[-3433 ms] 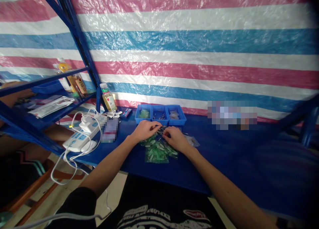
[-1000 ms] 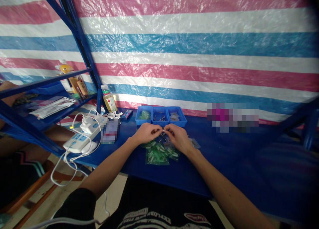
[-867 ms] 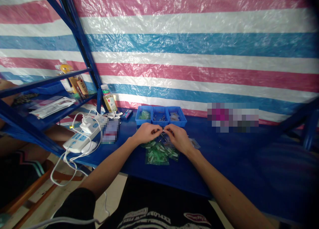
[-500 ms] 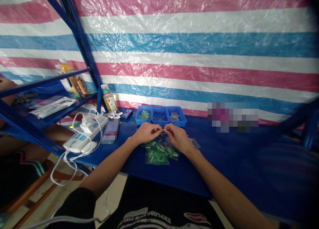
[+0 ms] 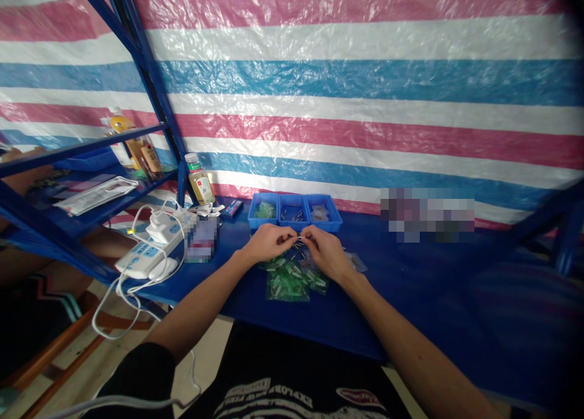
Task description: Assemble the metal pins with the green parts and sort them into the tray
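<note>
My left hand (image 5: 270, 242) and my right hand (image 5: 326, 252) meet over the blue table, fingertips pinched close together. Between them is a small thin pale stick-like piece (image 5: 300, 237), too tiny to name, gripped at both ends. Below my fingers lie several loose dark-and-silver slim pieces (image 5: 298, 255). Nearer to me is a pile of small green plastic packets (image 5: 288, 282). Clear packets (image 5: 356, 262) lie beside my right hand, partly covered by it.
Behind my hands stand three joined blue bins (image 5: 294, 198), holding green packets, slim pieces and clear packets. To the left are a drink bottle (image 5: 201, 182), a small blue box (image 5: 232, 210) and a white power strip (image 5: 150, 249) with looping cords. A blue metal frame (image 5: 150, 84) rises there.
My hands have stayed almost still, still pinching the small piece. At the far left, another person's hand has come lower over the neighbouring blue surface.
</note>
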### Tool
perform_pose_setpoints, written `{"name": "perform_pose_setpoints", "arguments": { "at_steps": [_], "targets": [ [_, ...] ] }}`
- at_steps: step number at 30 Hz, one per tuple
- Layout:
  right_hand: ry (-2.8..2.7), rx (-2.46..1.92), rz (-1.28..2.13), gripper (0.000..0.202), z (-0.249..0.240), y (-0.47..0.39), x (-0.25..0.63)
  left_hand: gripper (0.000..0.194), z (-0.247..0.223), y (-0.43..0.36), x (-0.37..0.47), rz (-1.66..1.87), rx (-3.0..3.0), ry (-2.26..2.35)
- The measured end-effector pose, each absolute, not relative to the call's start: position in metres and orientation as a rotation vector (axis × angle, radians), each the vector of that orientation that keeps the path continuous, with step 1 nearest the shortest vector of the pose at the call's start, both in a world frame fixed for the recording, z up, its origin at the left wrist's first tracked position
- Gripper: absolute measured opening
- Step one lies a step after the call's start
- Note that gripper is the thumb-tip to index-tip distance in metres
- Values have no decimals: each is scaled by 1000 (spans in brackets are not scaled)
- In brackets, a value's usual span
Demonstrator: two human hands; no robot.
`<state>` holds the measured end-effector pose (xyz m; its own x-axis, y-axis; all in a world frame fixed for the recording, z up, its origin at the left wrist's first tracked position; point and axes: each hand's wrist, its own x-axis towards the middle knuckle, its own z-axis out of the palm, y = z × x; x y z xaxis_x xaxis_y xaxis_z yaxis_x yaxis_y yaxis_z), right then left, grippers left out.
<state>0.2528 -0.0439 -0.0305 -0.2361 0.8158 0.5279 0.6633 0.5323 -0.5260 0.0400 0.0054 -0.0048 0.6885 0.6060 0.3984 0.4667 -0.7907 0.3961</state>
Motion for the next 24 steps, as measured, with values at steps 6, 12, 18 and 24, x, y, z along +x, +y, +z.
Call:
{"name": "perform_pose_setpoints", "arguments": {
  "at_steps": [6,12,18,24],
  "targets": [
    [-1996,-1227,221,15,-29,-45,253,23,-4,5,40,784,2633,860],
    [-2006,-1278,182,19,-31,-43,254,22,-4,5,41,809,2643,866],
    [-1985,-1251,211,13,-31,-44,254,22,-2,4,40,796,2638,877],
    [-1977,-1239,193,9,-34,-42,254,22,-1,4,40,800,2630,887]
  ]
}}
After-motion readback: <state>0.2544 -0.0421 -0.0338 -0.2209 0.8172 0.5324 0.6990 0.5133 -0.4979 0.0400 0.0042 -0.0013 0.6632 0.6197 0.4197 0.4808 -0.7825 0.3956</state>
